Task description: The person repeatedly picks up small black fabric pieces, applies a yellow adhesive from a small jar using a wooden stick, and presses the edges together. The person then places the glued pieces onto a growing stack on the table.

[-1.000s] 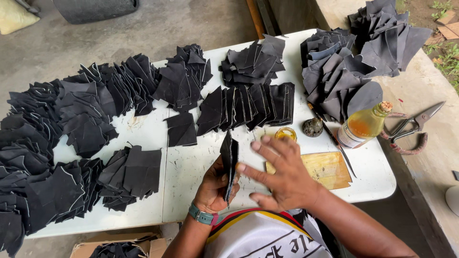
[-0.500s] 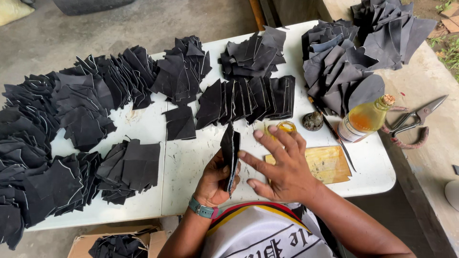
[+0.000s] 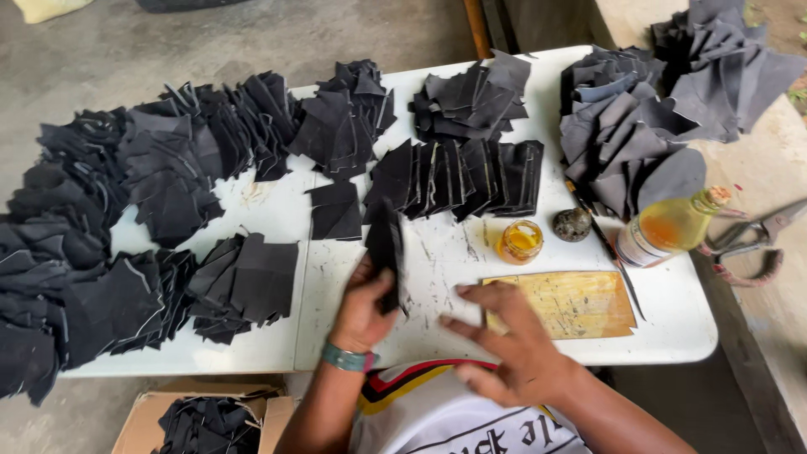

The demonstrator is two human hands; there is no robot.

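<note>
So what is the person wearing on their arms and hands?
Both hands are bare, with no gloves or rings that show. The left hand has a teal bracelet round its wrist. The right hand has a bare wrist and forearm. No sleeves reach the forearms.

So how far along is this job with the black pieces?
Already laid out: a fanned row of black pieces mid-table, and piles to the left. In hand: the left hand holds one black piece upright; the right hand hovers open beside it. Left: the heaped pile at right looks unsorted.
</note>
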